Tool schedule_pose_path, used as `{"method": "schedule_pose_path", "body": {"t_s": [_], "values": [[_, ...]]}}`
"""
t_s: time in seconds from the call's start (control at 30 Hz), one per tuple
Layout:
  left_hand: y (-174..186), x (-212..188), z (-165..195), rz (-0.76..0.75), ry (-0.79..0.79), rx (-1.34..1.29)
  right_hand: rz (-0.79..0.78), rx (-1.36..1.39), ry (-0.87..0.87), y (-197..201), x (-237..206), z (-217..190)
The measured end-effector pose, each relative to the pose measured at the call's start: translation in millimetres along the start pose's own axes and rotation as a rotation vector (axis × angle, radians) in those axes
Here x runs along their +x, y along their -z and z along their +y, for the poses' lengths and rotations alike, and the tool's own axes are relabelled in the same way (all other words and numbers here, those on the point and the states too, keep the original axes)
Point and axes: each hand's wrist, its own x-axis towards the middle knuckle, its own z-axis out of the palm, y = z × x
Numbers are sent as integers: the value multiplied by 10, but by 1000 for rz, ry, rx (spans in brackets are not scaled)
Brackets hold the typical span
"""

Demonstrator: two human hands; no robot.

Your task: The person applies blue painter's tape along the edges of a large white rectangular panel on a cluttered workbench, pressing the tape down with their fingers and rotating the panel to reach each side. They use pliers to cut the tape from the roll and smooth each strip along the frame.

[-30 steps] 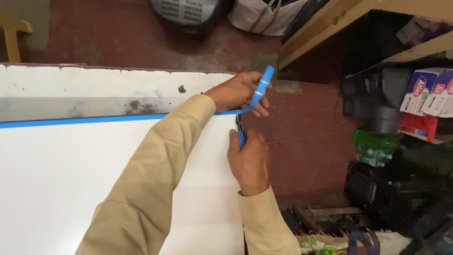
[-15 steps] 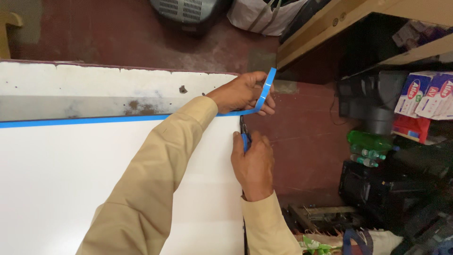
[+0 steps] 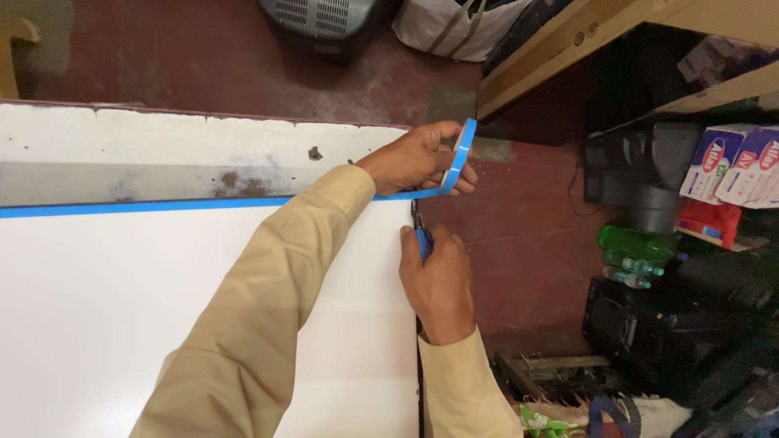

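Observation:
A white board [image 3: 122, 300] lies in front of me, with a blue tape strip [image 3: 146, 207] stuck along its upper edge. My left hand [image 3: 410, 162] reaches across to the board's right corner and grips a blue tape roll [image 3: 461, 154]. The tape runs taut from the roll back to the strip. My right hand [image 3: 438, 284] rests at the board's right edge, just below the stretched tape. It holds small blue-handled scissors [image 3: 419, 231] with dark tips pointing up toward the tape. I cannot tell whether the blades touch the tape.
Past the board is a worn white and grey surface [image 3: 162, 154], then red floor [image 3: 527, 243]. At the right stand a wooden shelf with boxes [image 3: 730, 166], green bottles [image 3: 637, 247] and a black device [image 3: 649, 324]. A grey fan housing [image 3: 320, 16] and a bag [image 3: 454, 24] sit at the top.
My left hand has tilted the tape roll slightly and lowered it a little. My right hand with the scissors stays almost where it was under the tape.

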Motion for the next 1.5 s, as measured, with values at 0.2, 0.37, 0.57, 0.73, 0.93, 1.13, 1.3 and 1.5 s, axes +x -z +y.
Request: {"method": "schedule_pose_path", "body": {"t_s": [0.2,0.37,0.57,0.73,0.93,1.13,1.3,1.5], "values": [[0,-3,0,2,-9,-1,9,19,-5,-42,75,-8],[-2,14,-1,-8,-5,-52,22,8,-18,-43,103,-30],[17,6,2,-8,-9,-7,18,9,-9,30,123,-75],[13,15,-3,-14,-14,-5,-15,10,-31,94,146,-127],[7,-18,22,-16,-17,-2,-34,9,-53,111,154,-159],[-9,-23,38,1,2,-10,-57,-61,-70,91,187,-113],[4,-7,16,-22,-10,-39,-50,-147,-17,79,217,-82],[-8,4,13,-21,-10,-47,-65,-212,-59,123,240,-112]]}}
